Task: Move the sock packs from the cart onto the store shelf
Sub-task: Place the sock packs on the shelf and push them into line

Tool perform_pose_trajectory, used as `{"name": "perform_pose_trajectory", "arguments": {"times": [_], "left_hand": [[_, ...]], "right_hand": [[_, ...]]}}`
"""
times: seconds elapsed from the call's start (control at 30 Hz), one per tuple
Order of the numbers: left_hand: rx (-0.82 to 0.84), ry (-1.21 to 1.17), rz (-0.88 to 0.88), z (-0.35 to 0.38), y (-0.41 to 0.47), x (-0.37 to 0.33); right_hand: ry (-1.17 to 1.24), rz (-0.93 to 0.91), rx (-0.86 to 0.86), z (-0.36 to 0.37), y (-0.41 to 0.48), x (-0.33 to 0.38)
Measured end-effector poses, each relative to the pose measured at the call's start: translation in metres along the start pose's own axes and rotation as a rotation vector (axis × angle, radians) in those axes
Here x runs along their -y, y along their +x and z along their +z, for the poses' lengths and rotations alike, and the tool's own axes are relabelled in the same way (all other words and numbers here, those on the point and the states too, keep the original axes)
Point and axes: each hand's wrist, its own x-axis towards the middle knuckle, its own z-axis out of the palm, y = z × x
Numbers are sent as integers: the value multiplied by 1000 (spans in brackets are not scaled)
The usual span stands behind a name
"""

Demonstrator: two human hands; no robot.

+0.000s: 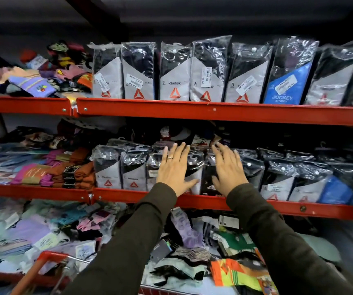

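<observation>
Both of my hands rest flat against the upright sock packs (pixel 199 167) on the middle red shelf (pixel 141 193). My left hand (pixel 175 169), with a ring on one finger, presses the face of a grey-and-black pack. My right hand (pixel 228 169) lies a little to the right on a darker pack (pixel 208 182). The fingers of both hands are spread and hold nothing. More grey, black and blue packs stand in a row on the upper shelf (pixel 192 109). The red cart handle (pixel 50 257) shows at the bottom left.
Loose coloured socks are piled on the left of the upper shelf (pixel 35 79) and of the middle shelf (pixel 43 167). The lowest level holds a jumble of socks (pixel 188 233). Blue packs (pixel 337 188) stand at the middle shelf's right end.
</observation>
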Motion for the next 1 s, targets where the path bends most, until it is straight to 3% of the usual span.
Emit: {"name": "perform_pose_trajectory", "arguments": {"times": [0.2,0.43,0.8,1.0], "left_hand": [[57,58,158,11,25,-69],[128,154,151,22,42,-99],[-50,32,67,46,32,-115],[-49,-9,60,40,28,-114]], "right_hand": [[-77,75,102,-8,-8,-61],[-128,-19,149,10,-15,-83],[-90,-115,111,15,-17,-101],[-171,-73,122,11,-20,-93]]}}
